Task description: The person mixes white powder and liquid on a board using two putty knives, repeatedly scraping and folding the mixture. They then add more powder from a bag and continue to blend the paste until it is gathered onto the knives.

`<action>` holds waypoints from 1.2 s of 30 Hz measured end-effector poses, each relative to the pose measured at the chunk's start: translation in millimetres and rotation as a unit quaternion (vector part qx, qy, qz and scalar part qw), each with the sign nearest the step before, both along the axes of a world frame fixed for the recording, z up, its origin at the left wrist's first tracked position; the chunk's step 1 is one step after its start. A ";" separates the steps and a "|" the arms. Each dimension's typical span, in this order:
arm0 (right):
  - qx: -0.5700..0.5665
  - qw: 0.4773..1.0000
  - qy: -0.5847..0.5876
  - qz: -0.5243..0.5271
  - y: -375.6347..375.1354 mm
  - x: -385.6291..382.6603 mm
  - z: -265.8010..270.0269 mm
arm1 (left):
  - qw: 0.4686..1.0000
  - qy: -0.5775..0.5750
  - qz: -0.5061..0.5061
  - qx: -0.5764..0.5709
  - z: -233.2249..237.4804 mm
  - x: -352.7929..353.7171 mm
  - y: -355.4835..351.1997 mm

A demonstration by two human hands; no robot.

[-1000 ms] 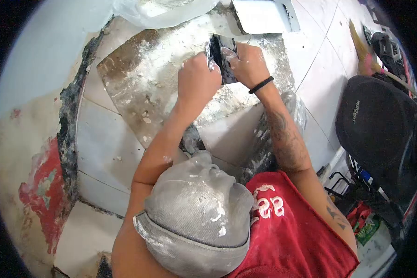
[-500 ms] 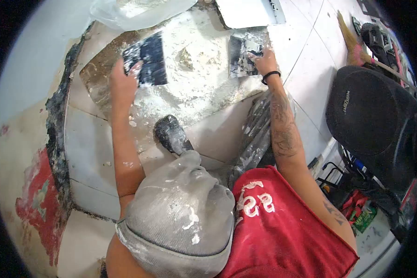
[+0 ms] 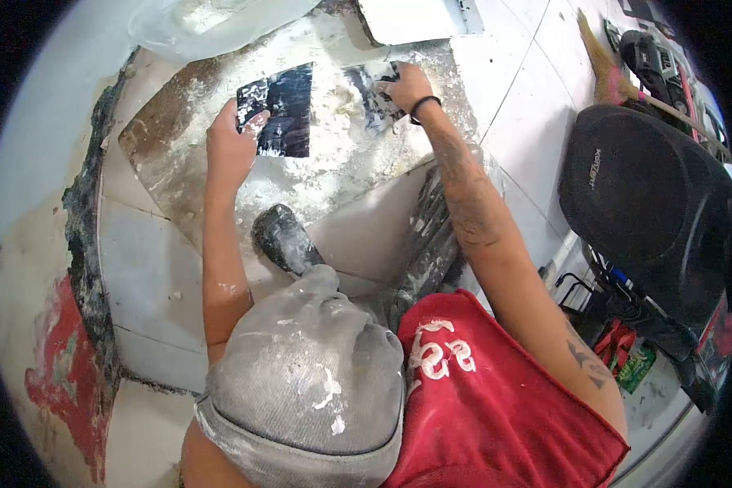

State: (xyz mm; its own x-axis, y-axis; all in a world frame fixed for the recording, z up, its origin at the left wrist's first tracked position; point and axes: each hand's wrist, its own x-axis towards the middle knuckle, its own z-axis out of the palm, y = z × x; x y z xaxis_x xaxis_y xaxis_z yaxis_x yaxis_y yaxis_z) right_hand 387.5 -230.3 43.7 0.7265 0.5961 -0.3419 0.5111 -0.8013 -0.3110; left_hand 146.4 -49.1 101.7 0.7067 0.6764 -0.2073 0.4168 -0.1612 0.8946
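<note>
My left hand point(image 3: 234, 145) grips a dark flat plate point(image 3: 289, 112) smeared with white, its thumb on top. On the other side of the white powder heap, my right hand point(image 3: 408, 88) holds a second dark plate point(image 3: 376, 102), also streaked with white and blurred at its edges. Between the two plates lies white powder point(image 3: 329, 134) with a paler clump. Beneath it is a dusty brown board point(image 3: 159, 130) on the tiled floor. The fingertips under both plates are hidden.
A translucent bag point(image 3: 163, 28) and a white tray point(image 3: 411, 20) lie beyond the board. A dark shoe point(image 3: 286, 237) is near its front edge. At the right are a black speaker point(image 3: 626, 187), a broom point(image 3: 606, 69) and a power tool point(image 3: 649, 61).
The two plates have come closer together. My right hand has moved left with its plate, and my left hand's plate has shifted slightly right. The view has shifted a little.
</note>
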 end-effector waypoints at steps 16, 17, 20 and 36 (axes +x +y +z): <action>0.066 0.995 0.005 0.080 43.1 0.9 -9.4 | 0.998 0.027 0.030 0.054 -4.8 -1.5 2.2; 0.073 0.994 0.014 0.082 42.1 1.2 -12.6 | 0.997 0.029 0.030 0.069 -3.7 -2.4 2.1; 0.076 0.993 0.009 0.094 38.5 2.4 -24.0 | 0.994 0.040 0.031 0.095 -1.4 -1.4 1.4; 0.000 0.969 0.160 0.189 96.2 -43.2 20.8 | 0.981 0.159 0.044 0.105 -0.8 -8.0 -0.5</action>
